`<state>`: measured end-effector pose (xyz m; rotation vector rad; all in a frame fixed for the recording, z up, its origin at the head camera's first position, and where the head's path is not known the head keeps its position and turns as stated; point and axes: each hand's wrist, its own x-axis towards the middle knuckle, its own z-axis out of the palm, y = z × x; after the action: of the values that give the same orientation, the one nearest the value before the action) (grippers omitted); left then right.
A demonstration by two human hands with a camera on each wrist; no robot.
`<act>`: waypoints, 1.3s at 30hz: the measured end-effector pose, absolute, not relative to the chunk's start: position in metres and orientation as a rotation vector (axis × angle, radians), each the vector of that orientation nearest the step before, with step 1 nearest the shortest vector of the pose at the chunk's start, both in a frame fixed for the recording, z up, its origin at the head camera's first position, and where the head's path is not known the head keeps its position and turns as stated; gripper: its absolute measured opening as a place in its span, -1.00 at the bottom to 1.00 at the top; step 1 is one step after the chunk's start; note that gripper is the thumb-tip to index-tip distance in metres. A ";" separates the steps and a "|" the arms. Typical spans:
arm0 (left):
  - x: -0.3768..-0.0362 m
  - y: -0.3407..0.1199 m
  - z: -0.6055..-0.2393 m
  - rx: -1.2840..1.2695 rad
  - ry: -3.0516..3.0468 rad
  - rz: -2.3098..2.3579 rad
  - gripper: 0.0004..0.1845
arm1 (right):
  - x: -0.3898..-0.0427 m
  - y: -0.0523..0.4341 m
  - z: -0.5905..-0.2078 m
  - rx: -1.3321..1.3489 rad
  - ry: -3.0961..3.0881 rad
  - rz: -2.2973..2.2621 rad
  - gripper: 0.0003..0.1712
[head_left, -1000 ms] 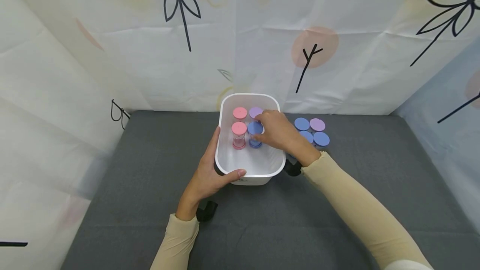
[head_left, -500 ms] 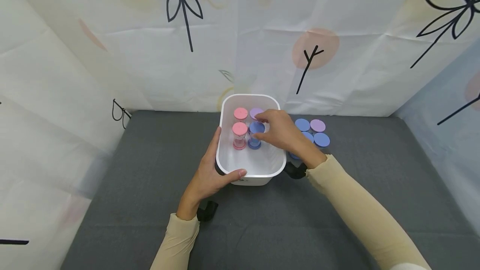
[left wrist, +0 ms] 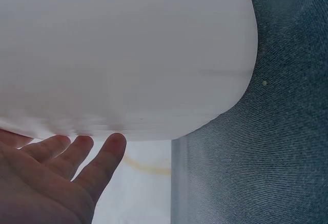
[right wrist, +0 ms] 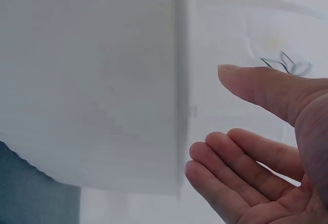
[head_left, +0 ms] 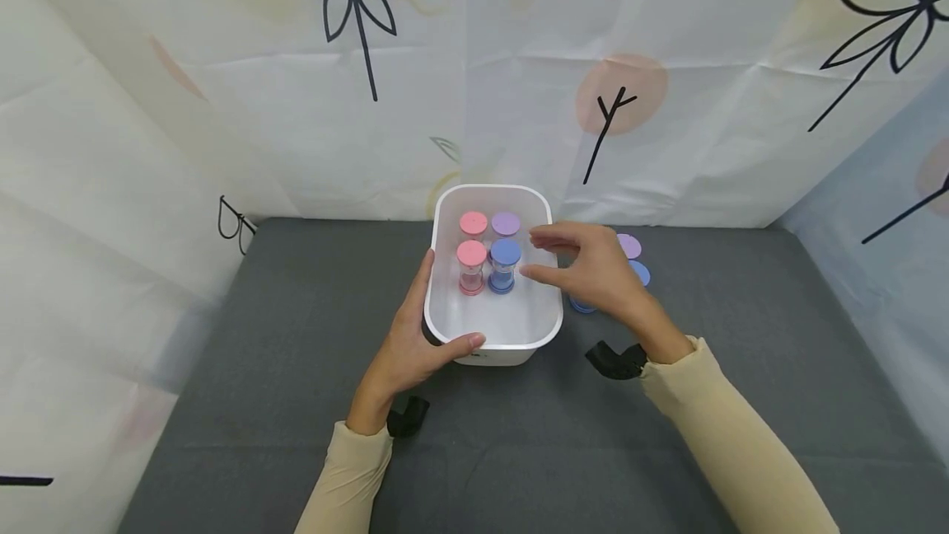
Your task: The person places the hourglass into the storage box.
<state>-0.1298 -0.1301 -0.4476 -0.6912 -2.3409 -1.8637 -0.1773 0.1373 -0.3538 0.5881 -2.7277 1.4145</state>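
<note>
A white bin stands on the grey table, and its wall fills the left wrist view. Inside it stand two pink sand timers, a purple one and a blue one. My left hand holds the bin's near left corner, thumb hooked over the rim and fingers flat along the outer wall. My right hand hovers over the bin's right rim, fingers spread and holding nothing. It is nearest the blue timer. The right wrist view shows the relaxed right hand beside the bin wall.
More timers stand on the grey table right of the bin, partly hidden behind my right hand: a purple cap and blue caps. A patterned white cloth backdrop closes off the back and both sides.
My right hand has let go of the blue timer and drawn back to the right, out of the bin. The timer stays standing. My left hand has not moved.
</note>
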 end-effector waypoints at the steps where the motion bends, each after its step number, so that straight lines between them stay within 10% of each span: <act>1: -0.130 -0.130 -0.448 -0.690 -2.341 -1.863 0.32 | -0.175 0.141 -0.354 0.556 -2.712 1.442 -0.42; 39: -0.128 -0.130 -0.446 -0.674 -2.348 -1.858 0.32 | -0.137 0.226 -0.424 -0.115 -2.063 1.577 -0.45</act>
<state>-0.1282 -0.1303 -0.4463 -0.6744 -2.3478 -1.8578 -0.1369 0.2257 -0.4240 -0.1152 -2.0634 1.5770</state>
